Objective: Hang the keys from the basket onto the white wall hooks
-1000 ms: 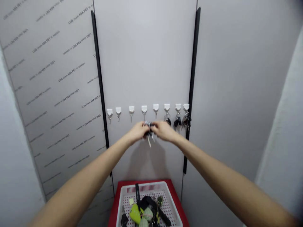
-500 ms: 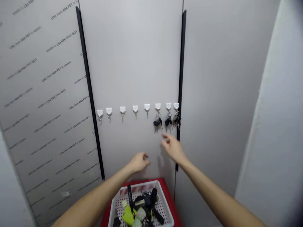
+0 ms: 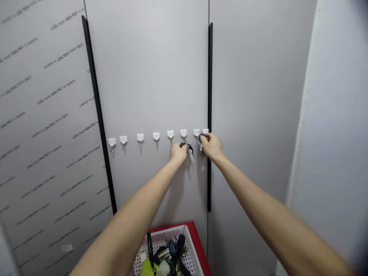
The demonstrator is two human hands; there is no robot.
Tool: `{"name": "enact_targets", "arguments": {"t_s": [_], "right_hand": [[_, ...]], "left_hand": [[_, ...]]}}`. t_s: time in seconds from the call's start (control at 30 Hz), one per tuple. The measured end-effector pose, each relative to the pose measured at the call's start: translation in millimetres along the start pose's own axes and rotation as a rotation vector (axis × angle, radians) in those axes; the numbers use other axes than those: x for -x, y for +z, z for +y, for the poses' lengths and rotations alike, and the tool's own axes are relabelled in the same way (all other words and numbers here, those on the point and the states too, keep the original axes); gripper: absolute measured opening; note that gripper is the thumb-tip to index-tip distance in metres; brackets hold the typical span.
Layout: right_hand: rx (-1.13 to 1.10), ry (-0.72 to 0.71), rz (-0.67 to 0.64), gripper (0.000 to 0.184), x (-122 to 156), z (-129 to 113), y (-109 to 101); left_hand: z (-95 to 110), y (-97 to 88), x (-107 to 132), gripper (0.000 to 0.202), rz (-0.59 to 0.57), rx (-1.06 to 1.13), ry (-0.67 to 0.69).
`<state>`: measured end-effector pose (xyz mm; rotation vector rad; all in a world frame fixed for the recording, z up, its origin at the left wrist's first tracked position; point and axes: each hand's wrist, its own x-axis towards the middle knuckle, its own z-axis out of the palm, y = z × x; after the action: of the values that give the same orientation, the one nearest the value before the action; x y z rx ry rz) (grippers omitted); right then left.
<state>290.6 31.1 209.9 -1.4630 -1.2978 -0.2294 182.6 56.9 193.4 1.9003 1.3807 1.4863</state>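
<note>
Several white adhesive hooks (image 3: 156, 136) run in a row across the grey cabinet door. My left hand (image 3: 178, 152) pinches a bunch of keys (image 3: 189, 150) with black heads, whose ring is at the hook (image 3: 183, 133) third from the right. Farther right, my right hand (image 3: 212, 146) closes on another bunch of keys (image 3: 202, 138) just beneath the second hook (image 3: 196, 133) from the right. That hand partly covers the rightmost hook (image 3: 205, 131), and whatever hangs there is mostly hidden.
Below, a white plastic basket (image 3: 193, 249) of assorted keys and fobs stands on a red surface (image 3: 198, 237). Long black handles (image 3: 210, 96) edge the door on both sides. A white wall (image 3: 322, 115) rises at the right.
Both hands have risen to the hooks and taken hold of key bunches, the left moving up and right, the right moving up. The view has shifted slightly.
</note>
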Motion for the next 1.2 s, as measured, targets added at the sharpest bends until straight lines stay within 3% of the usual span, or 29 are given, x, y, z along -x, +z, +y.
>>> {"name": "enact_targets", "arguments": {"t_s": [0.17,0.27,0.37,0.57,0.7,0.83,0.93,1.1,1.2], "right_hand": [[-0.121,-0.108,-0.005,0.029,-26.8,-13.6,-12.8],[-0.203,0.019,0.071,0.03,-23.3,0.0,-9.9],[-0.174,0.19,0.13,0.033,-4.8,24.0,-1.3],[0.019,0.149,-0.054,0.031,26.3,47.1,11.3],[0.069,0.155,0.041,0.02,11.2,39.8,-2.5],[0.074,0.116,0.134,0.021,-18.2,22.8,-23.1],[0.129,0.044,0.144,0.022,-27.0,12.1,-30.8],[0.387,0.056,-0.051,0.019,-23.3,3.9,-37.1],[0.506,0.041,-0.096,0.02,-33.5,-7.9,-39.4]], "left_hand": [[41.4,-36.8,-17.2,0.022,0.101,-0.132,0.139],[57.3,-46.4,-15.7,0.023,0.038,-0.188,0.29],[50.5,-43.5,-3.0,0.021,-0.089,-0.197,0.34],[-15.8,-27.3,57.0,0.016,-0.403,-0.154,0.265],[-74.7,-34.0,104.8,0.017,-0.52,-0.153,0.164],[-121.5,-44.7,134.6,0.019,-0.603,-0.144,-0.019],[-140.2,-48.6,150.4,0.021,-0.649,-0.189,-0.034],[-162.5,-51.0,172.6,0.022,-0.747,-0.283,-0.06],[-176.5,-49.2,180.9,0.024,-0.781,-0.316,-0.095]]}}
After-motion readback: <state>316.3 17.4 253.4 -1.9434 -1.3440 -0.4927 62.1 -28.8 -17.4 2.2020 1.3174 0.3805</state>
